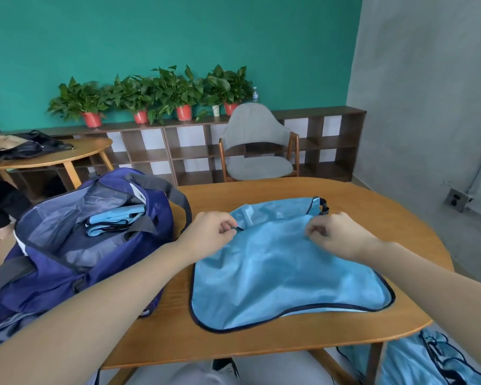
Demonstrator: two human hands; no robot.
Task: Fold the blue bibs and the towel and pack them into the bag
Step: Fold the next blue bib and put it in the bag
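Both hands are on the blue bib (283,273) that lies spread flat on the table (261,345). The left hand (210,236) pinches the dark edge of the bib near its top, with fingers curled in. The right hand (336,234) pinches a bit of the blue cloth a little to the right, also with curled fingers. Between the two hands the cloth is bunched up a little. The bib has a dark trim all around it, and its near edge curves close to the front of the table.

To the left of the bib sits a big dark blue bag (75,245), partly on the table. Its top is wide open. Inside it lie folded blue bibs (114,220), stacked near the middle. The bag's grey straps (175,195) hang over its side, close to the left hand. The left arm reaches across in front of the bag and hides part of it.

Down at the bottom right, below the table, is a heap of more blue bibs (428,359), not folded.

Behind the table stands a grey chair (257,143). Behind that is a low brown shelf (331,140) along a green wall, with green plants (161,90) in red pots on top. On the far left is another round table (67,155) with dark things (25,147) on it.
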